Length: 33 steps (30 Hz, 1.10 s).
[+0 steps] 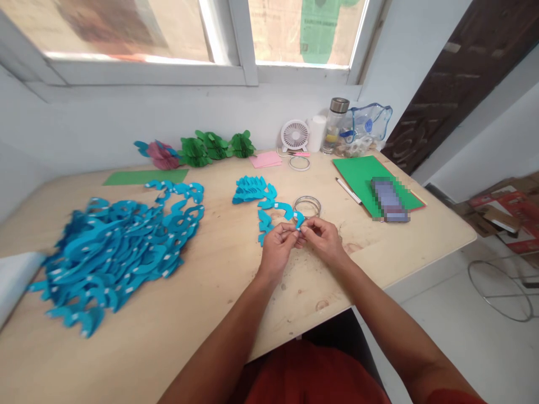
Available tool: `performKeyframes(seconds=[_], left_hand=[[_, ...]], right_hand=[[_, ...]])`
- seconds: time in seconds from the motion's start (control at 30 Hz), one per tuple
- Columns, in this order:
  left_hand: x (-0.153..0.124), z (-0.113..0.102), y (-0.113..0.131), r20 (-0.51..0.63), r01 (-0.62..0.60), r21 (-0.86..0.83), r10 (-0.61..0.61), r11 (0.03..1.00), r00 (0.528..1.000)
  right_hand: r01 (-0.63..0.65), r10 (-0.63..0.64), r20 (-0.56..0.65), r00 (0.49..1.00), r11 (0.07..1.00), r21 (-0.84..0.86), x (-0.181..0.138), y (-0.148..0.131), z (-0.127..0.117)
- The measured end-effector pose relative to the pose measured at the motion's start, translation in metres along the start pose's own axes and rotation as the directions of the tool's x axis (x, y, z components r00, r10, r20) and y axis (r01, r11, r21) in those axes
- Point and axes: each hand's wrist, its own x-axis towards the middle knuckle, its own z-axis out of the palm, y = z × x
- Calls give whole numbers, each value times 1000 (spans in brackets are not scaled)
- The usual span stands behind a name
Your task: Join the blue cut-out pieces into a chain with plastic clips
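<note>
My left hand (pixel 279 247) and my right hand (pixel 323 238) meet above the wooden table, fingertips pinched together on the end of a blue paper strip (pixel 285 209). Curved blue pieces make up this strip, with small white squares at their joints. It trails back to a bunch of folded blue pieces (pixel 248 189), and another part hangs down beside my left hand. Two metal-looking rings (pixel 307 206) lie just behind my fingers. A large heap of similar blue paper pieces (pixel 130 241) spreads over the table to the left. The exact pinch point is partly hidden by my fingers.
Green paper flowers (pixel 214 146) and a pink-and-blue one (pixel 163 155) stand along the wall. A small fan (pixel 295 135), a glass bottle (pixel 335 126) and tape (pixel 299 163) are at the back. A phone (pixel 389 199) lies on green sheets (pixel 362 174), near a pen (pixel 348 191).
</note>
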Motion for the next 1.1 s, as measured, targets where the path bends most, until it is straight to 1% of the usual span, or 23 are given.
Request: performKeyframes(seconds=[0.23, 0.8, 0.9, 1.1], left_hand=[[0, 0, -1, -4, -3, 5, 3, 1000, 1000], [-1, 1, 0, -22, -2, 15, 2, 1000, 1000], [-1, 1, 1, -29, -18, 45, 19, 999, 999], [-1, 1, 1, -48, -43, 81, 46, 996, 998]], right_hand=[[7, -8, -20, 1000, 998, -63, 0, -2, 0], [21, -22, -15, 1000, 997, -74, 0, -1, 0], [48, -50, -19, 999, 993, -108, 0, -1, 0], [142, -152, -25, 988, 964, -226, -2, -4, 2]])
